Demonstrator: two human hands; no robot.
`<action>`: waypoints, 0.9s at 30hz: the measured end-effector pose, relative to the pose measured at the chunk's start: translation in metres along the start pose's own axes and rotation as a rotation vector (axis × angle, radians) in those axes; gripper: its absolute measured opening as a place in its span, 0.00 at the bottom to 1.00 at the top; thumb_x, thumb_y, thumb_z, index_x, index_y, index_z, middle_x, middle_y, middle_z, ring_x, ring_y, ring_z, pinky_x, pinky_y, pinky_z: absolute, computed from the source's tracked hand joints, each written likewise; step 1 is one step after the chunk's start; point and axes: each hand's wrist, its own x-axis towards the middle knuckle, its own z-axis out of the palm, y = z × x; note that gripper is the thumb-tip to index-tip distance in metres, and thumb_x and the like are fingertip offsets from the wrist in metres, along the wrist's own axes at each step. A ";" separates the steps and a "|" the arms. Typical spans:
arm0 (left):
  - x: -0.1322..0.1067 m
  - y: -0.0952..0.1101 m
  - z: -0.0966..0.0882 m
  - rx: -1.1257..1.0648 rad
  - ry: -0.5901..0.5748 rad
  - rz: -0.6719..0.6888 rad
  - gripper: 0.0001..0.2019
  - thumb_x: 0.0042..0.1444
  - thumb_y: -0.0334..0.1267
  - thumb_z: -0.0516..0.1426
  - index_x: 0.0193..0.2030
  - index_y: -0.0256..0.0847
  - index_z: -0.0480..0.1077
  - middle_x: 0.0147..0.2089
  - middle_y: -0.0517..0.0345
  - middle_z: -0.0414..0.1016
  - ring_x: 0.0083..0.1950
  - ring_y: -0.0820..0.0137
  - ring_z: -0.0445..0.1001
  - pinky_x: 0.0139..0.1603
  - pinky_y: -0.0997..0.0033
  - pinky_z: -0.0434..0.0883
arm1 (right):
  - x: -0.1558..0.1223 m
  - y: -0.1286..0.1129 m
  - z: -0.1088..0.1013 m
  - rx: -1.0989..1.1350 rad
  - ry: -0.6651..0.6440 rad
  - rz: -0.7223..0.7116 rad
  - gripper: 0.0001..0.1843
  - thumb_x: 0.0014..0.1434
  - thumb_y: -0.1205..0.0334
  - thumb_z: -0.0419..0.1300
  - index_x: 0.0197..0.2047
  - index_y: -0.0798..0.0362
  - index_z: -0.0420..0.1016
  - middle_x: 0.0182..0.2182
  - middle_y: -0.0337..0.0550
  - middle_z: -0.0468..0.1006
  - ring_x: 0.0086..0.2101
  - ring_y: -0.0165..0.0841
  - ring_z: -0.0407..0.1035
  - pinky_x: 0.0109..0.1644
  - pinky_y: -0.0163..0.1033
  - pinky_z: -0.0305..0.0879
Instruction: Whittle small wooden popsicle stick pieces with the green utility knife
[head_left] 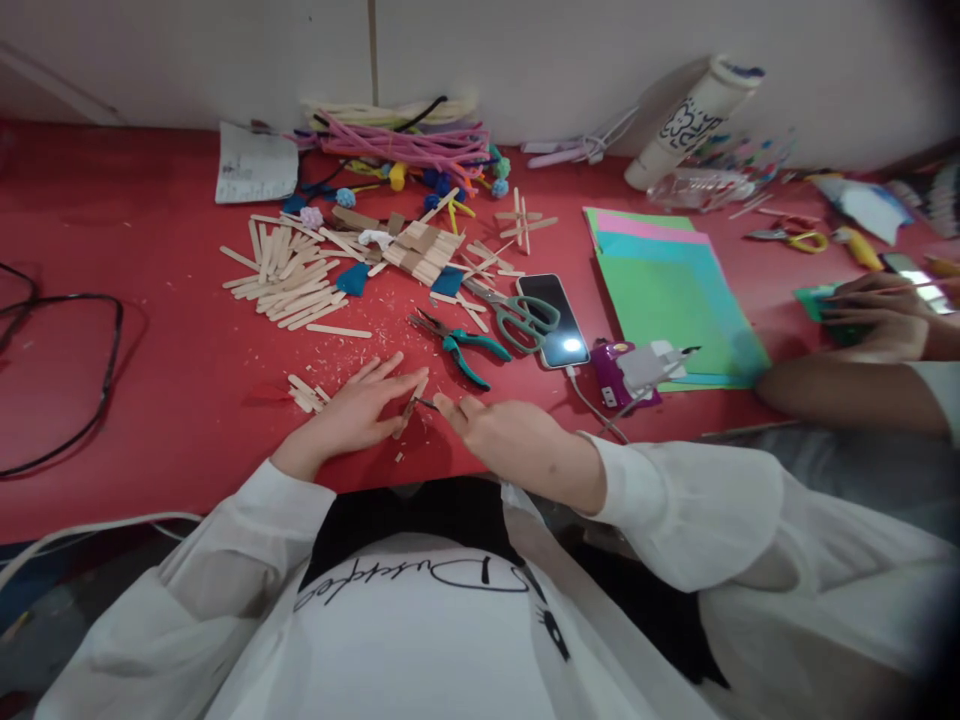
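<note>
My left hand (358, 408) rests near the table's front edge, thumb and fingers holding a wooden craft stick (410, 407) at a slant. From the right, my right hand (510, 437) grips a thin dark-tipped tool (428, 404), its tip at the stick; most of the tool is hidden in the fist, so its kind does not show. Left of my left hand lie several short cut stick pieces (306, 394) beside a scrap of red material. Pale wood shavings are scattered around. Just beyond my hands lie teal-handled pliers (459, 347) and green-handled scissors (517, 312).
Behind is a pile of craft sticks (289, 275) and a glued stick panel (424, 250). Pipe cleaners (405, 140) lie along the wall. A charging phone (553, 320), coloured paper (660, 290) and a white tumbler (690, 120) stand rightward. Another person's hands (877, 315) work at far right.
</note>
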 end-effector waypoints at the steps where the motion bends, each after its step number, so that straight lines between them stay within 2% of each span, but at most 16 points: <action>1: 0.000 0.001 0.000 -0.006 0.004 -0.011 0.30 0.58 0.41 0.50 0.67 0.45 0.48 0.69 0.58 0.51 0.70 0.60 0.40 0.67 0.51 0.46 | 0.001 0.000 -0.001 0.002 0.010 -0.001 0.28 0.60 0.78 0.40 0.64 0.62 0.52 0.37 0.56 0.75 0.27 0.34 0.74 0.21 0.35 0.60; 4: -0.001 0.003 0.000 -0.013 0.011 -0.023 0.33 0.56 0.37 0.51 0.68 0.42 0.45 0.70 0.56 0.45 0.70 0.61 0.39 0.67 0.54 0.44 | 0.003 0.003 0.004 0.096 0.038 0.041 0.27 0.60 0.77 0.41 0.63 0.62 0.55 0.37 0.56 0.76 0.30 0.36 0.74 0.25 0.35 0.62; 7: -0.002 0.005 0.002 -0.023 0.034 0.008 0.33 0.56 0.34 0.49 0.68 0.42 0.43 0.70 0.55 0.42 0.70 0.64 0.41 0.68 0.55 0.41 | 0.004 0.005 0.015 0.372 0.095 0.126 0.25 0.61 0.74 0.45 0.61 0.59 0.58 0.39 0.56 0.77 0.36 0.37 0.74 0.32 0.35 0.64; 12: -0.002 0.007 0.003 -0.148 0.012 -0.043 0.40 0.55 0.35 0.50 0.68 0.40 0.27 0.65 0.55 0.58 0.70 0.64 0.39 0.67 0.50 0.43 | 0.004 0.004 0.038 0.635 0.193 0.228 0.24 0.62 0.66 0.49 0.61 0.58 0.60 0.42 0.57 0.77 0.39 0.41 0.74 0.39 0.41 0.67; 15: -0.001 0.009 0.001 -0.176 0.010 -0.061 0.42 0.54 0.34 0.50 0.68 0.41 0.23 0.64 0.57 0.60 0.70 0.64 0.39 0.67 0.49 0.42 | 0.005 0.007 0.050 0.835 0.253 0.218 0.24 0.60 0.65 0.52 0.60 0.54 0.63 0.45 0.50 0.77 0.43 0.38 0.72 0.45 0.40 0.66; 17: -0.001 0.010 0.001 -0.180 0.014 -0.060 0.43 0.54 0.33 0.50 0.68 0.42 0.23 0.64 0.58 0.61 0.70 0.65 0.39 0.67 0.50 0.42 | 0.005 0.009 0.057 0.970 0.275 0.205 0.23 0.60 0.63 0.52 0.59 0.52 0.65 0.40 0.44 0.79 0.39 0.35 0.73 0.41 0.38 0.68; 18: -0.001 0.010 0.001 -0.181 0.015 -0.062 0.43 0.54 0.33 0.50 0.68 0.42 0.22 0.64 0.58 0.61 0.70 0.66 0.39 0.67 0.50 0.42 | 0.005 0.009 0.061 1.032 0.274 0.204 0.23 0.61 0.61 0.51 0.59 0.53 0.64 0.34 0.41 0.80 0.34 0.33 0.73 0.36 0.36 0.69; 20: -0.001 0.010 0.002 -0.186 0.020 -0.065 0.43 0.54 0.33 0.50 0.68 0.42 0.22 0.63 0.58 0.61 0.70 0.66 0.38 0.67 0.50 0.42 | 0.003 0.007 0.067 1.131 0.252 0.207 0.25 0.62 0.58 0.49 0.61 0.56 0.62 0.21 0.36 0.75 0.21 0.29 0.69 0.24 0.32 0.66; 21: -0.001 0.009 0.003 -0.186 0.023 -0.065 0.43 0.55 0.33 0.50 0.68 0.41 0.22 0.63 0.58 0.62 0.70 0.66 0.38 0.67 0.50 0.42 | 0.001 0.005 0.069 1.181 0.238 0.210 0.26 0.63 0.57 0.48 0.62 0.57 0.60 0.17 0.33 0.72 0.17 0.27 0.65 0.19 0.30 0.62; 22: -0.001 0.008 0.004 -0.184 0.023 -0.063 0.43 0.55 0.33 0.50 0.68 0.42 0.22 0.63 0.57 0.62 0.70 0.66 0.38 0.67 0.50 0.43 | -0.001 0.002 0.071 1.244 0.227 0.217 0.27 0.63 0.56 0.48 0.62 0.58 0.59 0.17 0.32 0.70 0.14 0.25 0.62 0.16 0.29 0.59; 24: -0.001 0.007 0.004 -0.173 0.016 -0.065 0.42 0.55 0.34 0.51 0.68 0.42 0.23 0.63 0.57 0.62 0.70 0.65 0.39 0.66 0.49 0.43 | -0.006 -0.003 0.073 1.393 0.227 0.261 0.27 0.62 0.55 0.49 0.62 0.56 0.60 0.21 0.35 0.73 0.13 0.23 0.61 0.14 0.29 0.57; 26: -0.001 0.007 0.003 -0.146 0.004 -0.065 0.41 0.55 0.34 0.51 0.68 0.43 0.27 0.65 0.57 0.60 0.70 0.63 0.41 0.66 0.50 0.45 | -0.010 -0.009 0.072 1.462 0.301 0.342 0.28 0.60 0.55 0.52 0.61 0.56 0.61 0.29 0.41 0.78 0.19 0.27 0.69 0.21 0.32 0.66; 27: -0.001 0.008 0.003 -0.123 0.010 -0.056 0.39 0.55 0.35 0.51 0.68 0.44 0.31 0.66 0.56 0.58 0.70 0.63 0.42 0.66 0.51 0.46 | -0.012 -0.011 0.071 1.445 0.361 0.375 0.27 0.59 0.56 0.53 0.60 0.56 0.63 0.35 0.44 0.80 0.27 0.31 0.74 0.29 0.36 0.71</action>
